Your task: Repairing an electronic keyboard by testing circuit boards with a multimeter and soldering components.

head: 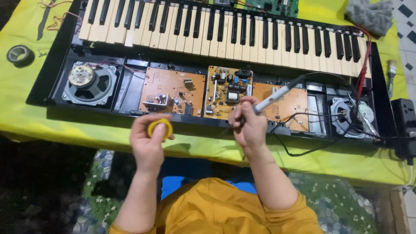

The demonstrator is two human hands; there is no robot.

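A small yellow tin (160, 129) was clamped in the left hand (149, 143) while a soldering iron (277, 94), gripped by the right hand (248, 125) above the open keyboard (216, 65), was best kept steady.

We see the keyboard (216, 47) on the table (86, 130): speakers (89, 82) at both ends, circuit boards (173, 91) between, tape roll (19, 55) at the left edge.
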